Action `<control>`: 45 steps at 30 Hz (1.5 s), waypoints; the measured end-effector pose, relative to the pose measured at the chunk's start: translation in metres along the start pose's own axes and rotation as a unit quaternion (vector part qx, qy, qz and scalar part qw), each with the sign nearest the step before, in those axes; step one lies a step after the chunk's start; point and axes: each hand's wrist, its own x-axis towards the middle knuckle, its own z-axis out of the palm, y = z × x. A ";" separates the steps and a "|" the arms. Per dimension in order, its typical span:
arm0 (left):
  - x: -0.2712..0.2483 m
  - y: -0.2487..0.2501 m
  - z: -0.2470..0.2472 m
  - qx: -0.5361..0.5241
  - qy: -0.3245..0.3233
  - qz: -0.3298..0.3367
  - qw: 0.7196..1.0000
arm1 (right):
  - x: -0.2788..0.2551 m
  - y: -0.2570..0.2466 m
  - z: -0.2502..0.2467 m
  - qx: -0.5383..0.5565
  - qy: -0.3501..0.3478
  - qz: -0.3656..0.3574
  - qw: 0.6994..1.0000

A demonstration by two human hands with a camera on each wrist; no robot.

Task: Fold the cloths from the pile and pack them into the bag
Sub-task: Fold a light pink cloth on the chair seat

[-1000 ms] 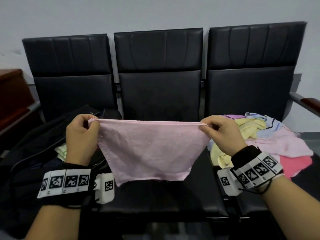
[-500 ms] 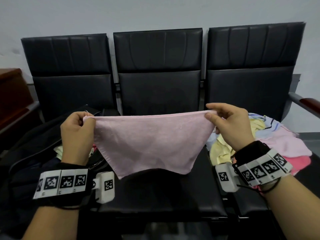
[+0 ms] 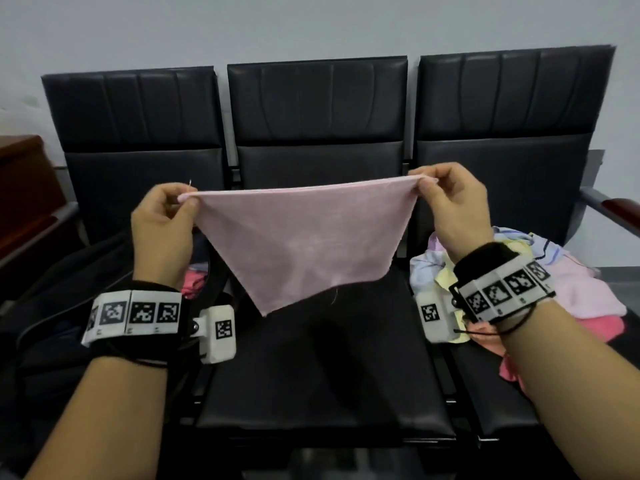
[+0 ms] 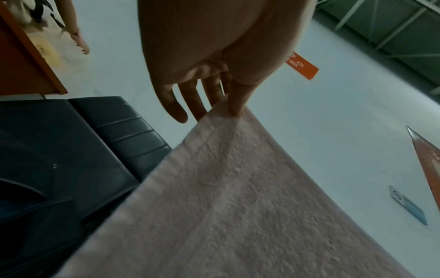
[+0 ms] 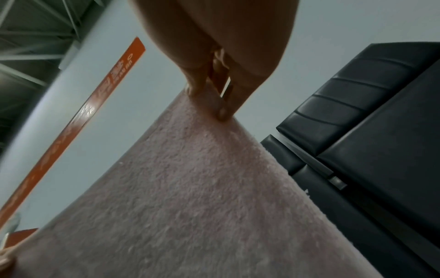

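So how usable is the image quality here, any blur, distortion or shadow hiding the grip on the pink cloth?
Head view: sharp and evenly lit, wide-angle bend in the chair backs; both pinches on the pink cloth read clearly, with its soft shadow on the seat. Left wrist view: dim and slightly soft, left hand backlit, thumb on the cloth edge visible. Right wrist view: right hand dark against the wall, fingers legible.

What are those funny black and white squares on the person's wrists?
Each bare forearm wears a black wrist strap carrying white tiles printed with black square code patterns. A small white box with its own code hangs beside each strap. Thin black cords loop around the right wrist. No sleeves show.
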 end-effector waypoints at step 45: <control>-0.179 -0.196 0.027 0.293 -0.289 -0.355 0.839 | -0.188 0.221 0.012 -0.290 -0.263 0.417 0.821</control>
